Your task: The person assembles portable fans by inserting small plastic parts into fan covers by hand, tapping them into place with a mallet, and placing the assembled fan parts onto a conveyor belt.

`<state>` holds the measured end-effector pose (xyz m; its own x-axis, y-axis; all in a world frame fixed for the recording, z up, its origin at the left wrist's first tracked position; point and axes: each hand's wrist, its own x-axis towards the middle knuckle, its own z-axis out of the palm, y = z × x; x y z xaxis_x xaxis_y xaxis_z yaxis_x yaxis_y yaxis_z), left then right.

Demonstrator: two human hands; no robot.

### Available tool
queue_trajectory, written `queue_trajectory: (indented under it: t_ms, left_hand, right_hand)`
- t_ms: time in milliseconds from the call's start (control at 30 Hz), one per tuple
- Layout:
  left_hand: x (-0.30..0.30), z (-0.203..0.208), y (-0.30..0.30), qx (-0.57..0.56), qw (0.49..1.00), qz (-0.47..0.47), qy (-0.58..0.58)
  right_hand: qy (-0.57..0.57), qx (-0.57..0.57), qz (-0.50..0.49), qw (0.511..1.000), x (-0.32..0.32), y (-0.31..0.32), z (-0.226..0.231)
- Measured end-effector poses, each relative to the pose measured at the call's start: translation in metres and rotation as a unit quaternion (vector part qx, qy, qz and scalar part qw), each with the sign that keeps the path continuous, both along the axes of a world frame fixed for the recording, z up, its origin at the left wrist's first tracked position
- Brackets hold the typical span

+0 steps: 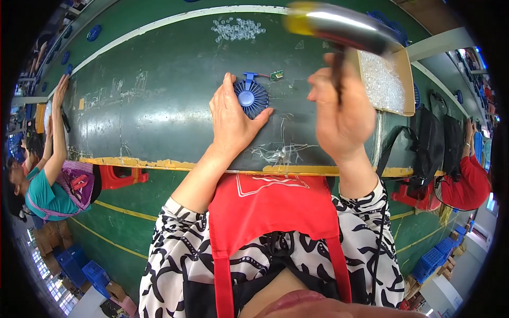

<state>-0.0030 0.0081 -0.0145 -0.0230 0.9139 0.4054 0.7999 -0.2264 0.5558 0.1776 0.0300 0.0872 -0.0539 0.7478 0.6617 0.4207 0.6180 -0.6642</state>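
Observation:
My left hand (231,117) curls round a small round blue fan head (251,98) on the bench top, fingers along its left side and thumb at its lower right. A blue stem rises from the fan's far edge, and thin wires run right from it to a small green circuit board (277,76). My right hand (344,114) is raised, closed on the dark handle of a mallet (344,26). The mallet's head, dark and shiny with a yellow end at the left, is smeared by motion. It appears above the bench, apart from the fan.
Small clear plastic pieces (237,29) lie scattered at the far side. An open cardboard box (405,79) at the right holds more clear pieces. Black bags (432,140) hang at the bench's right. People sit at left (53,180) and right (466,180), near red stools (119,176).

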Motion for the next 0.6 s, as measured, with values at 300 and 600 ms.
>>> queue_trajectory:
  t_ms: [300, 600]
  left_hand:
    - [0.001, -0.001, 0.0, -0.004, 1.0, -0.007, 0.013]
    - [-0.003, 0.004, -0.001, 0.022, 0.993, -0.074, -0.09]
  right_hand:
    - [-0.308, -0.126, 0.028, 0.943, 0.01, 0.009, -0.076]
    - [-0.152, -0.089, -0.016, 0.984, 0.025, 0.035, -0.069]
